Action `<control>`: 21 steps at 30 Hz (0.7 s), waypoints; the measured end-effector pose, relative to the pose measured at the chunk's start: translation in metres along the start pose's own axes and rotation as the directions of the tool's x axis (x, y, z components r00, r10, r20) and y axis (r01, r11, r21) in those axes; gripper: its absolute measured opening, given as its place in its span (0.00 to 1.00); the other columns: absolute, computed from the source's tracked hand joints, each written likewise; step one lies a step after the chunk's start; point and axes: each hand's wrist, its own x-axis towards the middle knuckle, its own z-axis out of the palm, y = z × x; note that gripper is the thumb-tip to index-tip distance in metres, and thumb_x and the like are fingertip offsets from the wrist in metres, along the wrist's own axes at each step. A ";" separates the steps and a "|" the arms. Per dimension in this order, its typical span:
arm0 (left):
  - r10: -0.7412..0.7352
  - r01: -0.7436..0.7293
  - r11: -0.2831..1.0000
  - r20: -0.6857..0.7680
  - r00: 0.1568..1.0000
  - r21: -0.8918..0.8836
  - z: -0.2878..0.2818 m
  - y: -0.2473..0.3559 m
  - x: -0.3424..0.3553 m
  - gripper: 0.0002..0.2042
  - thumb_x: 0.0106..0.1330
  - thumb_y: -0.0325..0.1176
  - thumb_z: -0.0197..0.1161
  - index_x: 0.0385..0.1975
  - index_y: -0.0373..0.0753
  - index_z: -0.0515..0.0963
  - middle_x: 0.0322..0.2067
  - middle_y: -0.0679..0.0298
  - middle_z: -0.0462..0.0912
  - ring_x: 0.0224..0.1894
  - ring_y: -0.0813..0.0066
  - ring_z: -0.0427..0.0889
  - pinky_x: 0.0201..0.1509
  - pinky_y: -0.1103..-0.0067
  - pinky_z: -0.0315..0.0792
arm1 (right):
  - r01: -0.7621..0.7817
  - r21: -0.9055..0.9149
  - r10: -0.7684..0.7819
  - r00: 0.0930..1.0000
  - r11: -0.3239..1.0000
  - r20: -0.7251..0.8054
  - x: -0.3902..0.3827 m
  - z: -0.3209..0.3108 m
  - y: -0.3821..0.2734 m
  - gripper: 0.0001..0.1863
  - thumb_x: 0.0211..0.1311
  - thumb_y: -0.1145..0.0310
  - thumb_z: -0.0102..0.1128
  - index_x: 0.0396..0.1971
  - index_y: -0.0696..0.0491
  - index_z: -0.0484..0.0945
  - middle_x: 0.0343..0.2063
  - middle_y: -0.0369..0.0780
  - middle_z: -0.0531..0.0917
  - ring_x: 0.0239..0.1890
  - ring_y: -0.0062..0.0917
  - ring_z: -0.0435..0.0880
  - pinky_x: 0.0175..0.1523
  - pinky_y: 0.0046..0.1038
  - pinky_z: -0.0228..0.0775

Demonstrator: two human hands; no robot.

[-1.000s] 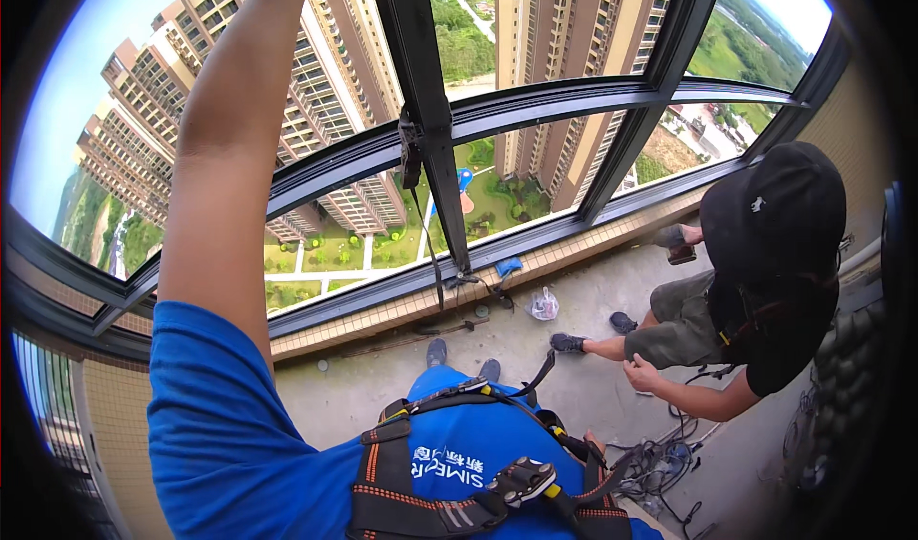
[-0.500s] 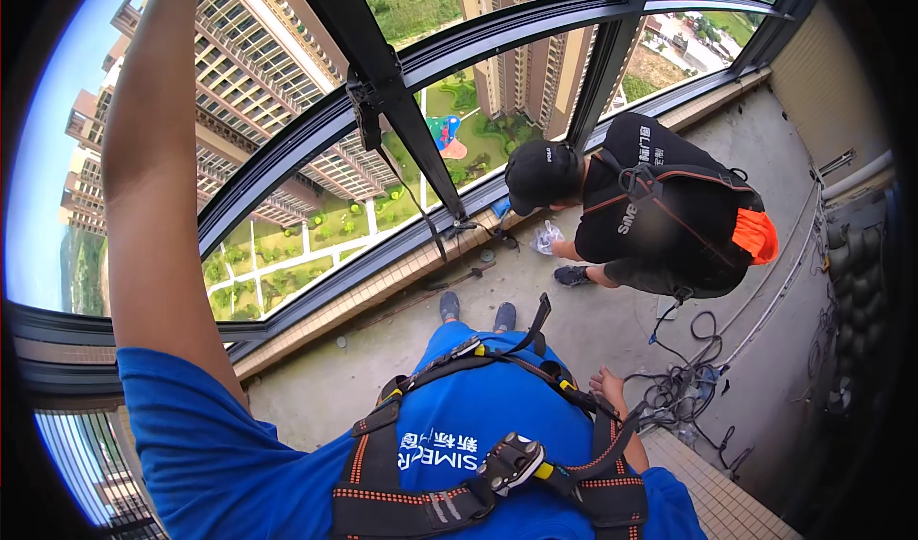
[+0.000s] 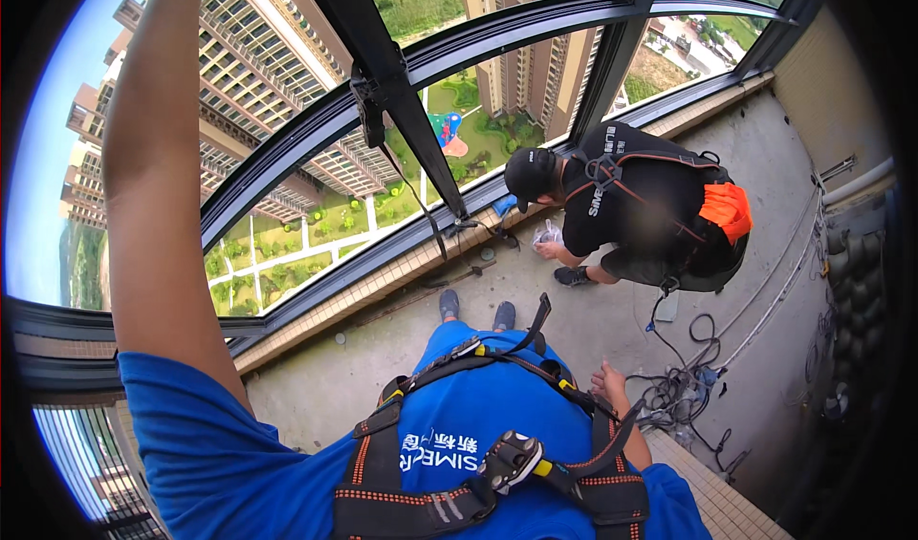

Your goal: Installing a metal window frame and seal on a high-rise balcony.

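Observation:
My left arm [image 3: 153,186] is raised past the dark window frame [image 3: 287,110], and its hand lies beyond the upper edge of the picture. Low at my side hangs my right hand [image 3: 609,384], fingers loosely apart and nothing seen in them. It is nearest to the tangled ropes [image 3: 674,392] on the floor. A black safety harness [image 3: 516,459] with orange stitching crosses my blue shirt. In front of me a co-worker [image 3: 650,201] in black bends low, a hand at a clear plastic bag [image 3: 546,233] by the window ledge.
A tiled ledge [image 3: 354,296] runs under the window, with tall buildings and gardens far below outside. A dark strap [image 3: 413,191] hangs from the frame's upright. Ropes trail along the right, near a pale pipe [image 3: 861,177] and dark stacked bags [image 3: 856,301].
The co-worker has shifted slightly left and crouched lower, the orange cloth at their back moving with them. My arms stay nearly where they were.

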 end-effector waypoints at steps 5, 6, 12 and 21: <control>-0.016 0.059 0.992 -0.358 0.934 0.111 -0.010 0.070 -0.047 0.50 0.53 0.44 0.82 0.69 0.23 0.58 0.59 0.44 0.76 0.61 0.60 0.80 0.67 0.66 0.73 | 0.126 -0.129 -0.116 0.990 0.984 0.078 0.056 0.033 -0.020 0.26 0.74 0.50 0.58 0.56 0.59 0.76 0.41 0.46 0.87 0.38 0.37 0.89 0.40 0.45 0.81; -0.060 0.068 0.998 -0.320 0.946 0.012 0.010 0.063 -0.046 0.50 0.53 0.45 0.81 0.71 0.30 0.58 0.58 0.51 0.76 0.62 0.61 0.77 0.68 0.68 0.71 | 0.112 -0.129 -0.102 0.991 0.985 0.083 0.057 0.050 -0.036 0.26 0.74 0.50 0.58 0.56 0.59 0.76 0.41 0.46 0.87 0.38 0.37 0.89 0.40 0.45 0.81; -0.118 0.084 0.989 -0.301 0.946 -0.124 0.030 0.063 -0.068 0.56 0.53 0.39 0.82 0.74 0.28 0.45 0.61 0.45 0.71 0.62 0.58 0.78 0.67 0.69 0.75 | 0.124 -0.138 -0.105 0.985 0.983 0.134 0.048 0.090 -0.089 0.25 0.74 0.51 0.58 0.55 0.59 0.76 0.40 0.46 0.87 0.37 0.37 0.88 0.39 0.44 0.81; -0.095 0.061 0.990 -0.285 0.954 -0.125 0.019 0.050 -0.065 0.54 0.52 0.37 0.83 0.72 0.30 0.49 0.59 0.48 0.72 0.61 0.59 0.79 0.65 0.69 0.77 | 0.156 -0.130 -0.131 0.975 0.979 0.181 0.059 0.125 -0.133 0.24 0.74 0.52 0.58 0.53 0.59 0.77 0.39 0.45 0.87 0.36 0.37 0.88 0.39 0.44 0.81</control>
